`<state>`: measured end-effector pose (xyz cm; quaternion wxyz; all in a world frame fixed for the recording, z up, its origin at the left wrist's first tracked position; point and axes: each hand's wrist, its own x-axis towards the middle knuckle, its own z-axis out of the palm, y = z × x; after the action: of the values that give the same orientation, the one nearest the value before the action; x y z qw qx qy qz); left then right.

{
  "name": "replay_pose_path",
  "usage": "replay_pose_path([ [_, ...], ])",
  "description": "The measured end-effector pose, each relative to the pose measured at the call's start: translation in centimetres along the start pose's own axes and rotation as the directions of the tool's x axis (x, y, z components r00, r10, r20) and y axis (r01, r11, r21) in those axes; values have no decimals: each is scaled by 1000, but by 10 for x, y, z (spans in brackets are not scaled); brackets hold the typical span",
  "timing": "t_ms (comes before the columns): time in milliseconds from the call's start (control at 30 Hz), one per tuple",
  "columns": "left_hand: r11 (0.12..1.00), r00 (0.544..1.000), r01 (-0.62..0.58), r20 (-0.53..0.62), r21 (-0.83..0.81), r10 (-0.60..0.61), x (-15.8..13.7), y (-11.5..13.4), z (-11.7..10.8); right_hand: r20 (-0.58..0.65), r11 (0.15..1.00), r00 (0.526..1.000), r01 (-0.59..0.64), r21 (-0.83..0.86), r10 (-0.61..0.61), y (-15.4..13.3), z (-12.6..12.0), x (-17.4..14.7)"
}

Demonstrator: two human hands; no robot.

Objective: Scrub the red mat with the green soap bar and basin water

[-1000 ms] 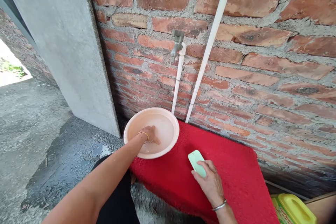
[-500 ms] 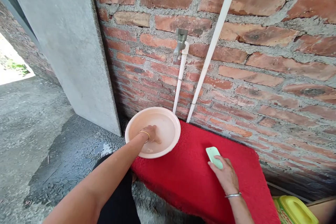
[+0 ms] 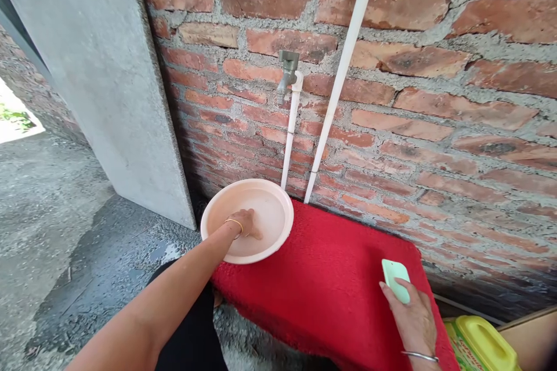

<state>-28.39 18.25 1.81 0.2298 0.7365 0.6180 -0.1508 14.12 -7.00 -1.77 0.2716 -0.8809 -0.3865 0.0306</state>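
One pale green block [image 3: 397, 279]: lower right of frame, clamped in right hand [image 3: 412, 313], over red slab [image 3: 331, 290]. Left hand [image 3: 244, 223]: inside pink basin [image 3: 217, 211], lower centre; grip state cannot be told

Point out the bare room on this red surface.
The widest free patch of the red surface lies between the basin and the right hand with its pale green object. A narrower strip runs behind that object, toward the brick wall. It is crowded at the left end, where the basin stands with the left hand in it.
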Motion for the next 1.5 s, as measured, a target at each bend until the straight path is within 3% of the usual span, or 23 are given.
replay_pose_path([
  [100,1000,1000,-2,-3,-3,2,2,-1,1,43,985,988,145,93,-150,-19,17,-17],
  [167,1000,1000,2,-8,-5,-2,2,-1,2,79,946,952,282,157,-297,-36,29,-31],
  [267,1000,1000,0,-15,-3,-1,-2,0,1,159,848,838,490,202,-522,-66,44,-54],
  [367,1000,1000,20,-14,7,-20,-6,2,-2,255,758,714,617,213,-652,-96,52,-71],
  [467,999,999,32,-6,23,-32,-9,3,-4,297,724,665,665,183,-685,-118,58,-74],
  [533,999,1000,22,2,32,-22,-9,4,-5,294,739,684,655,158,-668,-125,62,-65],
  [633,999,1000,16,11,29,-16,-8,3,-4,279,825,777,549,136,-564,-120,66,-40],
  [733,999,1000,29,-4,13,-29,-5,3,-2,265,921,882,379,88,-388,-102,63,-14],
  [833,999,999,38,-20,1,-38,-4,3,-1,224,971,945,239,22,-238,-75,52,6],
  [967,1000,1000,17,-4,15,-17,-8,4,-3,116,996,992,62,-61,-55,-33,28,23],
  [1133,1000,1000,14,0,18,-14,-13,5,-6,-16,992,996,-92,-88,91,15,-1,33],
  [1300,1000,1000,13,-14,-1,-13,-10,3,-5,-77,999,997,-19,-42,16,18,-3,16],
  [1400,1000,1000,16,-11,-6,-16,-9,3,-4,-3,989,991,137,47,-137,-5,12,-8],
  [1500,999,1000,29,-4,16,-29,-8,2,-4,78,923,926,355,151,-369,-37,31,-39],
])
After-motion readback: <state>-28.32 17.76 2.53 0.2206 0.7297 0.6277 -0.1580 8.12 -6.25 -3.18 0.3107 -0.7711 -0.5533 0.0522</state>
